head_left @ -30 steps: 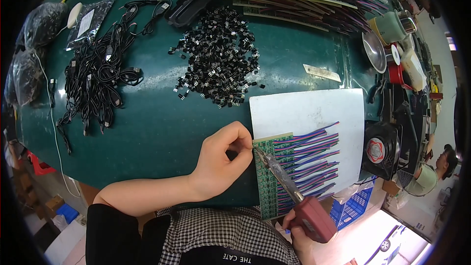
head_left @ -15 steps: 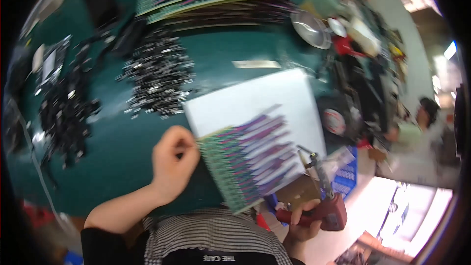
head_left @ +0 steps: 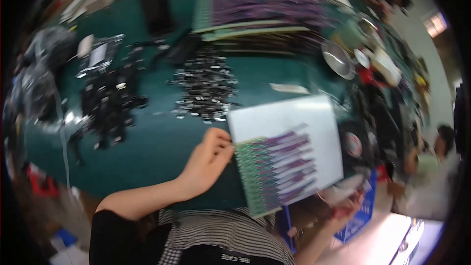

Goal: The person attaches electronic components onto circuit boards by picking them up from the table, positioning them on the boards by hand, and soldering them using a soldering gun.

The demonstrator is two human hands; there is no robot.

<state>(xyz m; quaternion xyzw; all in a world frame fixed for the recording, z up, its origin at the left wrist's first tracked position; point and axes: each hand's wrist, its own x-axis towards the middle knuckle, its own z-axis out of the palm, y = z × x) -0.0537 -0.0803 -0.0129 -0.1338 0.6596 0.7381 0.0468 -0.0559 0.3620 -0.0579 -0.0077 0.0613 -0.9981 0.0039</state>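
Left hand [head_left: 208,159]: fingers pinched together on the corner of the green board [head_left: 274,174].
Right hand [head_left: 346,208]: blurred, fingers' state cannot be told.
Table [head_left: 147,137]: beneath.

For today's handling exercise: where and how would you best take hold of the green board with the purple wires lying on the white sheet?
Probably pinch the green board at its bare left edge, coming from the left, where the left hand already touches its corner. The purple wires cover its right part, and it lies flat on the white sheet, so that wire-free edge seems the safest place to grip.
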